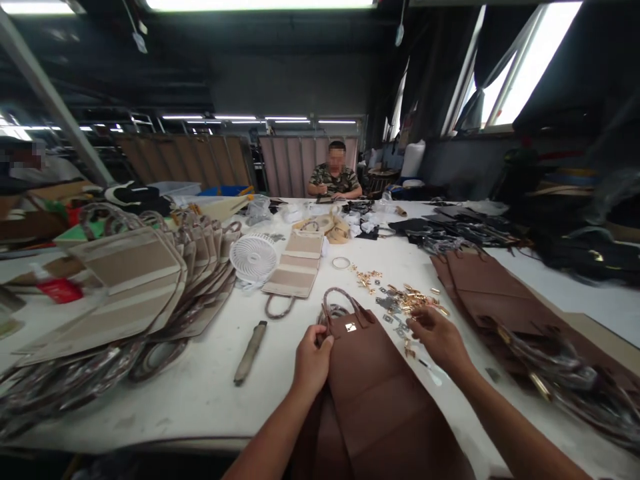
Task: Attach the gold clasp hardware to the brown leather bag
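My left hand (313,360) pinches the upper left edge of a brown leather bag panel (380,393), beside its twisted handle (345,297). A small gold metal plate (351,327) sits near the panel's top. The panel slants toward me over the table's front edge, with another brown piece beneath it. My right hand (440,337) is over loose hardware to the right, its fingers curled together; whatever is between the fingertips is hidden. Around it lie gold metal fittings (413,297) and flat grey metal plates (389,304). A small white-tipped tool (430,371) lies below the right hand.
Beige-backed bag panels with wrapped handles (145,267) are piled at left. A white fan (253,259), a wrapped-handle knife (251,352) and a tape roll (341,263) lie mid-table. Brown panels (495,293) stack at right. A person (335,177) sits across the table.
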Motion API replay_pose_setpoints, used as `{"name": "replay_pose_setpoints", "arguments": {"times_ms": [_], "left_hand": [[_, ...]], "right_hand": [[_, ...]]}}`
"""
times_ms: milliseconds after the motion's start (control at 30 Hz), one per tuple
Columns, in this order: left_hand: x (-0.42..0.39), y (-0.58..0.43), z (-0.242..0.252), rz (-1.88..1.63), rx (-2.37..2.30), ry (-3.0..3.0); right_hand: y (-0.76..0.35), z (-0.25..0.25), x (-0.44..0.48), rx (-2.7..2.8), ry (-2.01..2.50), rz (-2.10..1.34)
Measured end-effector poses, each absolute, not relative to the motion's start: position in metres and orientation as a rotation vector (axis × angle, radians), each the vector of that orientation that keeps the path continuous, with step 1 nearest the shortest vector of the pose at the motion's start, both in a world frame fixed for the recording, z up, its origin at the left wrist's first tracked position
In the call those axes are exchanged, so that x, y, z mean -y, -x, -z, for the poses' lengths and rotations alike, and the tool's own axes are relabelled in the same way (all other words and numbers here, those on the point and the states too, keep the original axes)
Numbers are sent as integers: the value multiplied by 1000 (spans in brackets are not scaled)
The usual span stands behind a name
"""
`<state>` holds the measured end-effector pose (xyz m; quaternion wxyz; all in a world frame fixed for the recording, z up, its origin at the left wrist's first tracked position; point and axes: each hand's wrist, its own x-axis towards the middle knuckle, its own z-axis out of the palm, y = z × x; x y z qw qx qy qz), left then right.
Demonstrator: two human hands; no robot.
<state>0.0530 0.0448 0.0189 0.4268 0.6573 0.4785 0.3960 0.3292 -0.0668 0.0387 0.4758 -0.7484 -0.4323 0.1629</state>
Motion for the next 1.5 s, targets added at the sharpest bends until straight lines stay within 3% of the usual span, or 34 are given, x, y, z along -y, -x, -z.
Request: {"name": "replay_pose_setpoints", "arguments": {"times_ms": [133, 267, 567, 800, 1500], "left_hand": [[-39, -61, -18, -1048, -1240, -1589], [-30, -65, -18, -1128, -1256, -1524], [-14, -51, -21, -1214, -1098, -1173], [-20, -18, -32, -841, -871, -896], [-16, -13, -6, -976, -843, -897]], "right_hand": [[-247, -53, 59, 918, 1315, -830], [-190, -33, 41, 849, 1126, -1042], [-175, -21, 40, 1173, 1449, -378], [-173, -19, 42, 1125, 1537, -561], [-149, -25, 35, 1494, 1757, -343]]}}
